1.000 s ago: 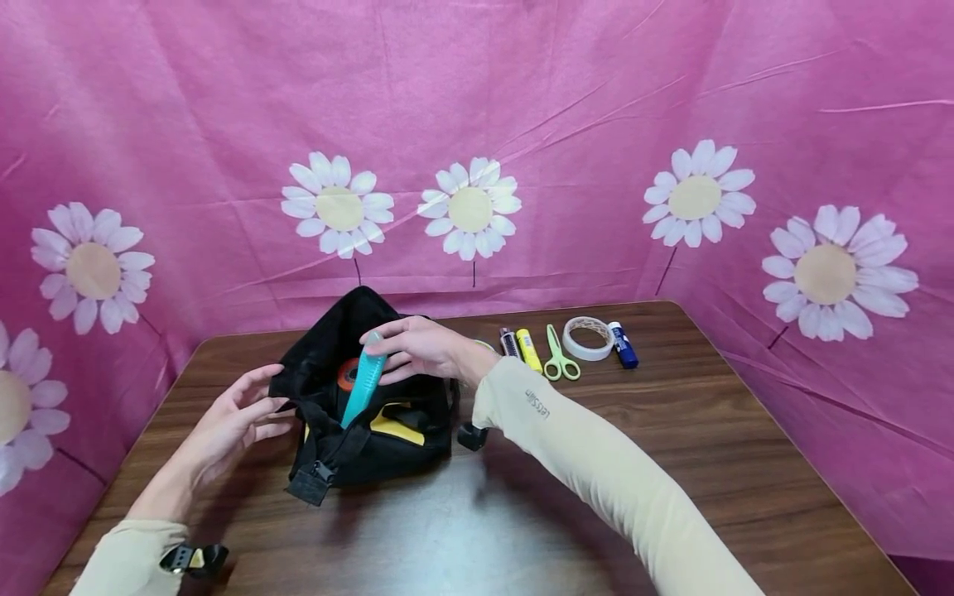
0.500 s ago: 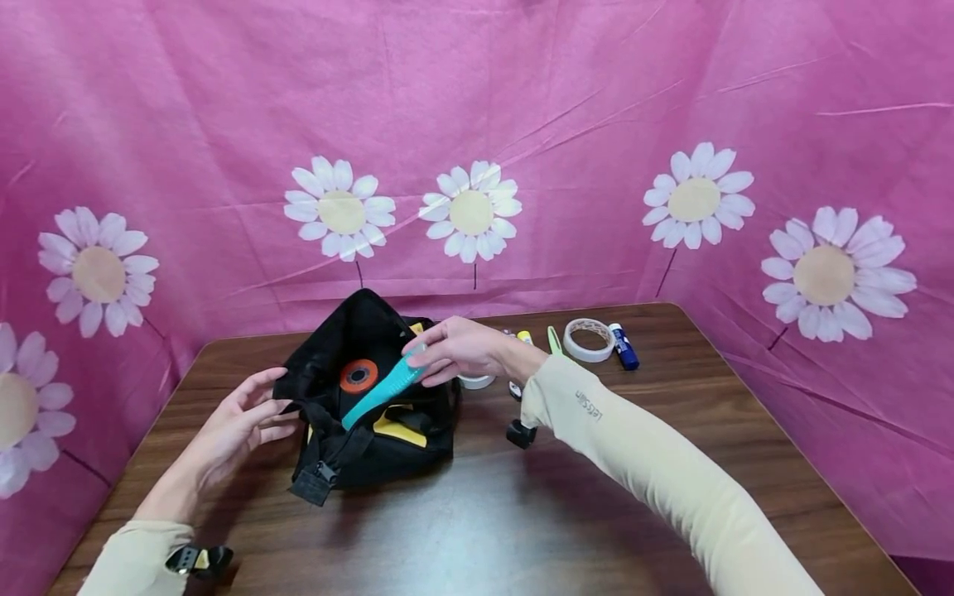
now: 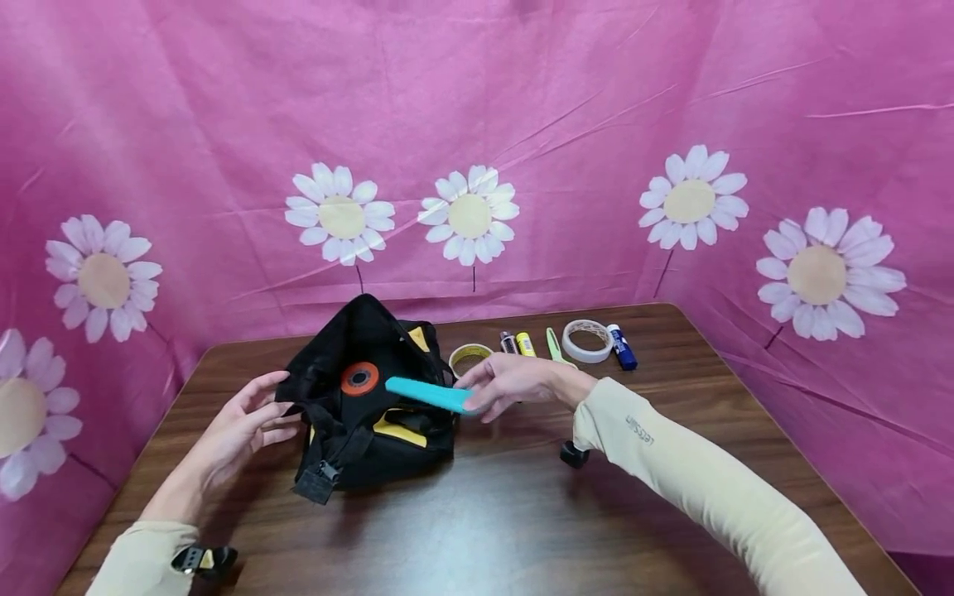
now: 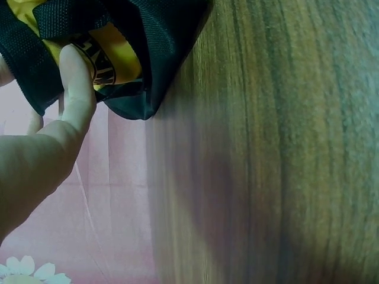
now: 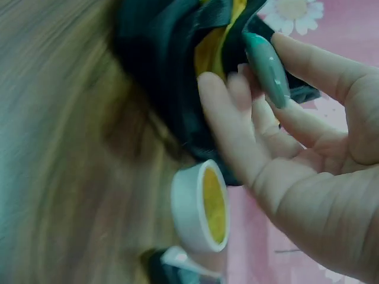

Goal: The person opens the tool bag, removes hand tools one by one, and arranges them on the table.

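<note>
In the head view, a black and yellow fabric bag [image 3: 373, 463] with its mouth open stands at the left of the table. My left hand [image 3: 242, 426] pinches the edge of its opening; in the left wrist view the thumb lies against the yellow-and-black side. My right hand [image 3: 514, 385] pinches one end of a long, slim turquoise plastic tool [image 3: 428, 393], fingers below and thumb on it. The tool lies nearly level above the bag's mouth, its free end pointing left. An orange-red ring with a dark centre [image 3: 359, 378] shows inside the bag.
Behind the right hand stand a yellow tape roll [image 3: 468, 353], a dark-capped tube [image 3: 508, 342] and a yellow stick [image 3: 526, 343]. Further right are green scissors [image 3: 554, 343], partly hidden, a white tape roll [image 3: 586, 354] and a blue glue stick [image 3: 622, 348]. Pink cloth hangs behind the table.
My right hand has moved right and down, drawing the turquoise tool out of the bag and turning it from steep to nearly level. My left hand keeps its hold on the bag.
</note>
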### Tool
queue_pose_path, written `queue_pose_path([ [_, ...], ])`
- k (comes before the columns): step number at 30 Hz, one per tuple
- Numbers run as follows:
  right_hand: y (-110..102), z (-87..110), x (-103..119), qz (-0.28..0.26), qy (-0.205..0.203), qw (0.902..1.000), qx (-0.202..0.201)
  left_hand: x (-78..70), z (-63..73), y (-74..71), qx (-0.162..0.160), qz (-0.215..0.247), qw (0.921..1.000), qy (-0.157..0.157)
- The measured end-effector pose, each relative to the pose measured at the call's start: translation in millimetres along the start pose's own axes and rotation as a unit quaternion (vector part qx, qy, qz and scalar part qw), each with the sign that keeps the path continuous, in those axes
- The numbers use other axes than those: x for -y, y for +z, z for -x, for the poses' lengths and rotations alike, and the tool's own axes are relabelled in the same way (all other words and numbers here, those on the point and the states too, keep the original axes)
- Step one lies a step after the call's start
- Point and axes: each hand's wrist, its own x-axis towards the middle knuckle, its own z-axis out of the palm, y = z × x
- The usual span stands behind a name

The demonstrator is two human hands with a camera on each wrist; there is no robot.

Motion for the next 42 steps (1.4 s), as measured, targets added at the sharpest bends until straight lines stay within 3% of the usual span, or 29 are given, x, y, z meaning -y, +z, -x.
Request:
queue_pose_path([
  [5,-5.9,8.5,-19.7,0.012,0.011,0.9997,0.019,1.8,1.7,-2.1,0.002,-0.001,1.0000,0.000],
  [10,-16.8,24.8,-29.4,-0.026,0.011,0.9987,0.042,-0.1,-1.4,0.0,-0.006,-0.016,0.9999,0.000],
  [14,-32.5,42.9,-33.6,-0.047,-0.004,0.9984,0.031,-0.7,-1.7,1.7,-0.004,-0.031,0.9995,0.010],
  [22,-84.1,100.4,-49.6,-0.073,-0.065,0.9920,-0.080,3.8,-1.3,5.8,0.000,-0.017,0.9997,0.016],
  [25,-103.2,120.9,-58.7,-0.100,-0.095,0.9824,-0.126,4.7,0.8,6.9,0.003,-0.004,0.9997,0.023],
  [29,-127.8,146.6,-69.6,-0.143,-0.118,0.9626,-0.198,4.5,0.8,8.1,-0.004,-0.005,0.9996,0.029],
  [32,-146.3,162.7,-79.3,-0.156,-0.106,0.9496,-0.250,4.8,-0.4,9.4,-0.011,-0.010,0.9994,0.031],
  [36,-165.7,176.5,-95.9,-0.131,-0.059,0.9422,-0.302,6.4,1.8,11.1,-0.012,0.001,0.9992,0.038],
  [42,-182.2,183.1,-124.4,-0.132,-0.012,0.9362,-0.326,7.8,4.6,12.3,-0.025,0.006,0.9991,0.033],
])
